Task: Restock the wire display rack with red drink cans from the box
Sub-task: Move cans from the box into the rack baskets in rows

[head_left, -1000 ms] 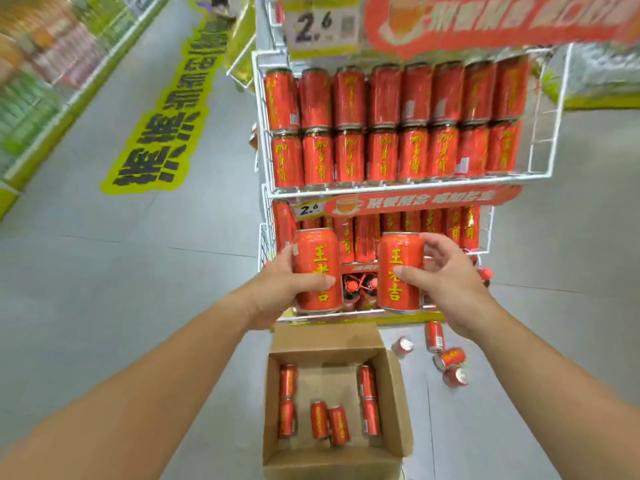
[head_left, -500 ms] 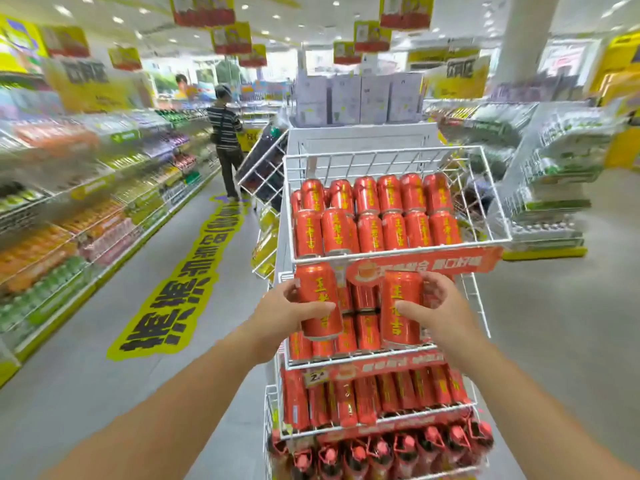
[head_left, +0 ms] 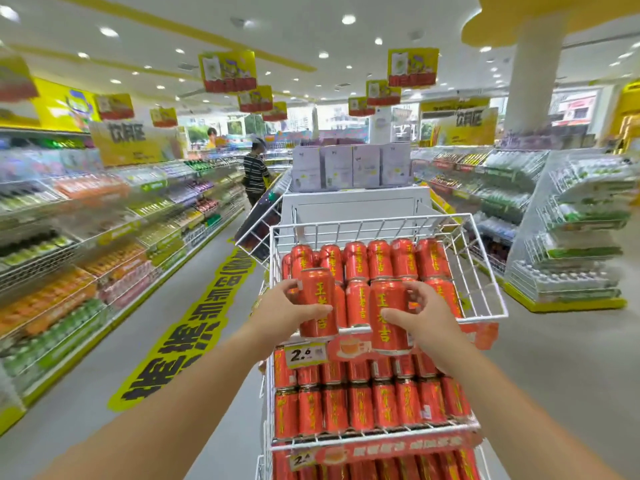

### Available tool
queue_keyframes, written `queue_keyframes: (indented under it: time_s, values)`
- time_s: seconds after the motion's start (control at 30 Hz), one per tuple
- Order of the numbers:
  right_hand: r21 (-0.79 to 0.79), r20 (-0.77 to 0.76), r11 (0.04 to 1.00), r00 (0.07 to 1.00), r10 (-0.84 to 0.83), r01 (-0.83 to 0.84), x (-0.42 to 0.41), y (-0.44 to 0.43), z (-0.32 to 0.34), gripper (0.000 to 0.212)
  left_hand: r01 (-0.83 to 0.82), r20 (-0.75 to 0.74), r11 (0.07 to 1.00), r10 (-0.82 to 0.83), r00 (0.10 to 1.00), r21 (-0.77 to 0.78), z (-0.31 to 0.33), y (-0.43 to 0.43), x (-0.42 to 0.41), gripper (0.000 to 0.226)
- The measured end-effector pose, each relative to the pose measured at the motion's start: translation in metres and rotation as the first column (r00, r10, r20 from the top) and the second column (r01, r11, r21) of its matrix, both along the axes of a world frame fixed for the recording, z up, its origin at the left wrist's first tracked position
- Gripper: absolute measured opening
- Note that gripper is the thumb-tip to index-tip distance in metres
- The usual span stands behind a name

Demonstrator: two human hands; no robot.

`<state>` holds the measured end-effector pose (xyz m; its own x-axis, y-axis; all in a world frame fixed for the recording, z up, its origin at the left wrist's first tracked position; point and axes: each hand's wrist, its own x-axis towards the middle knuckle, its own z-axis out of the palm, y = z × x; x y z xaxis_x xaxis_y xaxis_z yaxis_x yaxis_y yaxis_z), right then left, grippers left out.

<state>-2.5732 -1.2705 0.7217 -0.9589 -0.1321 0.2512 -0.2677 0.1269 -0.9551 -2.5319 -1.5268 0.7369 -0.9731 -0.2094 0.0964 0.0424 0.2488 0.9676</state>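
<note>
— Grey shop floor (head_left: 554, 375), stocked shelves (head_left: 86, 244) down the left of the frame: where do you stand?
— Facing the wire display rack (head_left: 479, 289) at lower centre. A shopper in a striped top (head_left: 254, 173) stands far up the aisle, above and left of it.
— What's in the rack?
— Its top basket (head_left: 363, 228) holds two rows of upright stocked cans (head_left: 379, 259), with bare wire on its right side. The tier below (head_left: 381, 437) is packed with two stacked rows of cans, under a yellow price tag (head_left: 306, 355).
— And your hands?
— My left hand (head_left: 282, 315) grips a red can (head_left: 317, 299) upright, thumb across the front, fingers behind. My right hand (head_left: 422, 318) grips a second can (head_left: 388, 320) the same way. Both sit at the top basket's front rail, just before the stocked cans. Whether they touch the rail I cannot tell.
</note>
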Motion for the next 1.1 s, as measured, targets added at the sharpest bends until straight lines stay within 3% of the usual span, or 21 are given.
queue_keyframes:
  time_s: [0.27,0.4,0.57,0.73,1.1]
  values:
    - [0.033,0.040,0.997,0.996,0.075,-0.077,-0.096,0.019,-0.001,0.054,-0.018,-0.043,0.997,0.015,0.999,-0.080,-0.004,0.049,-0.073,0.094]
    - [0.092,0.057,0.990,0.993,0.102,-0.107,-0.135,0.015,-0.015,0.053,-0.081,-0.037,0.964,0.074,0.997,-0.252,-0.009,0.056,-0.102,0.078]
    - [0.192,0.092,0.976,0.992,0.090,-0.106,-0.170,0.004,-0.035,0.072,-0.081,0.014,0.889,0.098,0.995,-0.451,-0.019,0.056,-0.126,0.093]
    - [0.188,0.102,0.977,0.991,0.084,-0.102,-0.183,-0.007,-0.050,0.072,-0.076,0.006,0.705,0.113,0.994,-0.705,-0.025,0.061,-0.134,0.091]
    - [0.211,0.092,0.971,0.991,0.095,-0.113,-0.184,-0.008,-0.064,0.071,-0.059,-0.007,0.346,0.149,0.989,-0.936,-0.029,0.040,-0.152,0.094]
